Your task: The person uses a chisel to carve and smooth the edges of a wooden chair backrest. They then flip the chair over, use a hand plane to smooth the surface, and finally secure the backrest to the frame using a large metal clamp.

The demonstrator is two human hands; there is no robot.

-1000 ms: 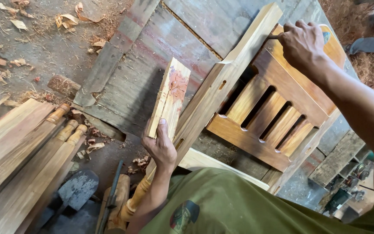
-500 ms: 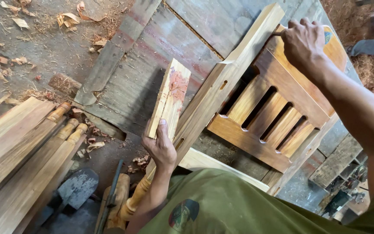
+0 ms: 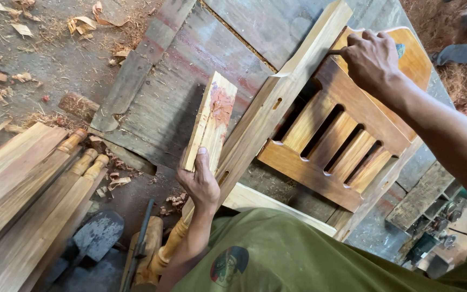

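Observation:
My left hand (image 3: 200,183) grips the near end of a short wooden board (image 3: 212,120) smeared with reddish-brown paste, held against the side post of a slatted wooden chair back (image 3: 331,135). The chair back lies on a worn plank workbench (image 3: 179,75). My right hand (image 3: 372,58) is closed around a thin dark stick-like tool (image 3: 337,52), its tip touching the joint where the top rail meets the long post (image 3: 277,103). Several vertical slats sit between the two rails.
A stack of planks and turned wooden legs (image 3: 33,200) leans at the lower left. A shovel blade (image 3: 95,233) and a turned leg (image 3: 166,251) lie on the ground near my body. Wood shavings (image 3: 6,81) litter the dirt floor. Tools sit at the lower right (image 3: 433,232).
Almost nothing has moved. My right hand with the thin tool has shifted slightly along the top rail joint; my left hand keeps holding the board in place.

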